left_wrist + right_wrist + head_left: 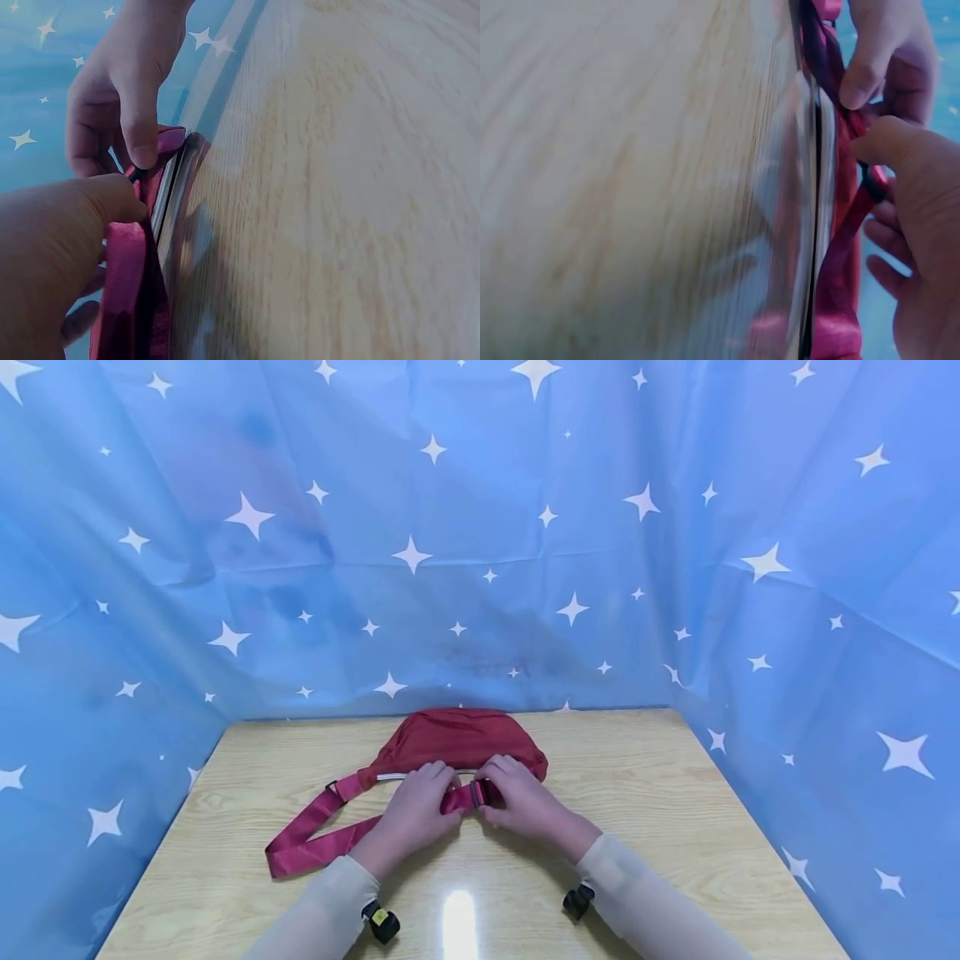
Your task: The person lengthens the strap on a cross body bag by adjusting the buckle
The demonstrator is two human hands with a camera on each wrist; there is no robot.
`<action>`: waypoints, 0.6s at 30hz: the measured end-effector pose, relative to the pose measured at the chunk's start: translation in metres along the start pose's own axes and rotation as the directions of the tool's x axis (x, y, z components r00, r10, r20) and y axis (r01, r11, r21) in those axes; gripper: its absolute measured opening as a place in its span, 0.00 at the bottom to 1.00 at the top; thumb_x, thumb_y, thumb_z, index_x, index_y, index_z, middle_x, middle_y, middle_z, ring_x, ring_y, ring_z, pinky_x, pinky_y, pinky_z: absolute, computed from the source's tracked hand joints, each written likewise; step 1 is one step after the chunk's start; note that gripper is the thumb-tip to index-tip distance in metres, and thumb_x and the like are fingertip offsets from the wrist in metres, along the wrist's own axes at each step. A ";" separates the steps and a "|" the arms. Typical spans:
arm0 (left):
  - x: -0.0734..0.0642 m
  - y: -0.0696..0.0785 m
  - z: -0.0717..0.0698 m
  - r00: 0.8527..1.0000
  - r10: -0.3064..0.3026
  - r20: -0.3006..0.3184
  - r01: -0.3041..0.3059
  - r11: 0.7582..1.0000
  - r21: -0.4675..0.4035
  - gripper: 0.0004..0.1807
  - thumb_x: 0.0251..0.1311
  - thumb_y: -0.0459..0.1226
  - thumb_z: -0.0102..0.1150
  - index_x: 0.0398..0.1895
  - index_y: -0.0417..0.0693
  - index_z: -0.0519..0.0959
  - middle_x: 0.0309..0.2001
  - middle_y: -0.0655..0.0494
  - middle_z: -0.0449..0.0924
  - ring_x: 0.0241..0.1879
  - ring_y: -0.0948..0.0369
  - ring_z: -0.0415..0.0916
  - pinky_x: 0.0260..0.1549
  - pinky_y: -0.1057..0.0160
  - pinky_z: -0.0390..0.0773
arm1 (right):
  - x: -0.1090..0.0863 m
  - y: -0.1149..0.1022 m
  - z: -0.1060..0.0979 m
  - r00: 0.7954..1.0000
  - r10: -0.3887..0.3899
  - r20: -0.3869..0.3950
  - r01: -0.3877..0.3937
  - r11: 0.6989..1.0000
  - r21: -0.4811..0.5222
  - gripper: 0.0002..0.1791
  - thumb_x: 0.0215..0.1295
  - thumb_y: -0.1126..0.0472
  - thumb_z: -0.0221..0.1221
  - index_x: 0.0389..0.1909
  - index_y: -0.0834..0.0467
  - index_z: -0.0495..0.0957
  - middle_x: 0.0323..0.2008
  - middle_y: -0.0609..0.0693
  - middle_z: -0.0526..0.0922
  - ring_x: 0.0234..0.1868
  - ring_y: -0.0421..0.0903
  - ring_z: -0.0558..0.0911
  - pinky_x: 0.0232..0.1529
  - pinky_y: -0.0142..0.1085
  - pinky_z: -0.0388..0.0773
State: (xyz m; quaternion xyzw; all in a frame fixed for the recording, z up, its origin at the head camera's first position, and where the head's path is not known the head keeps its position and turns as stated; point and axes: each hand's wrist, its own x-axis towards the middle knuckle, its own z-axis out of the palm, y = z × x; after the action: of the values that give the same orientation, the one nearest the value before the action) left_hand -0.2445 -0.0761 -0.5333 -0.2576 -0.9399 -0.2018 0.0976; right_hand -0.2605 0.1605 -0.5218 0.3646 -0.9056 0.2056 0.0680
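Note:
A dark red waist bag (459, 737) lies on the table, with a pale zip line along its near edge. Its pinkish-red strap (303, 853) loops out to the left and runs back under my left hand (417, 807). The left thumb and fingers pinch the strap in front of the bag. Close beside it, my right hand (522, 799) grips the strap at a dark slider buckle (474, 794). In the right wrist view, the strap (836, 300) hangs below the right hand's fingers. Part of the buckle is hidden by the fingers.
The wooden table (637, 860) reaches back to a blue star-patterned curtain (480, 527), which also encloses both sides. A second small dark buckle (334, 789) sits on the strap near the bag's left end. Light glares on the table's front.

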 end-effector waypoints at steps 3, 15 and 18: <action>0.000 -0.001 -0.002 0.999 0.019 -0.031 -0.020 1.000 -0.020 0.22 0.51 0.50 0.74 0.46 0.60 0.74 0.40 0.66 0.70 0.41 0.64 0.66 0.43 0.60 0.71 | 0.000 0.000 -0.003 0.999 -0.023 -0.040 0.023 1.000 -0.009 0.25 0.58 0.53 0.70 0.56 0.51 0.76 0.51 0.40 0.75 0.53 0.40 0.71 0.57 0.40 0.73; -0.001 -0.003 -0.006 0.994 -0.103 0.036 0.109 0.954 -0.281 0.10 0.66 0.45 0.65 0.47 0.66 0.75 0.36 0.71 0.74 0.31 0.66 0.73 0.33 0.64 0.74 | 0.000 0.000 -0.007 0.996 -0.067 -0.062 0.066 0.998 -0.015 0.24 0.59 0.53 0.69 0.56 0.51 0.76 0.51 0.40 0.75 0.52 0.40 0.71 0.57 0.38 0.72; 0.000 -0.005 -0.005 0.993 -0.108 0.046 0.117 0.943 -0.311 0.08 0.68 0.45 0.65 0.46 0.67 0.77 0.32 0.73 0.77 0.30 0.67 0.74 0.33 0.65 0.75 | 0.000 0.001 -0.007 0.994 -0.086 -0.066 0.085 0.996 -0.016 0.24 0.59 0.53 0.68 0.56 0.51 0.75 0.51 0.40 0.75 0.52 0.40 0.71 0.57 0.39 0.72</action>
State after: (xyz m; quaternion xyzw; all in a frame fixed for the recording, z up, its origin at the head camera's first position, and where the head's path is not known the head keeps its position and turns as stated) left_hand -0.2466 -0.0824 -0.5307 -0.2185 -0.9104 -0.3499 0.0307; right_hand -0.2611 0.1640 -0.5160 0.3955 -0.8877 0.2086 0.1094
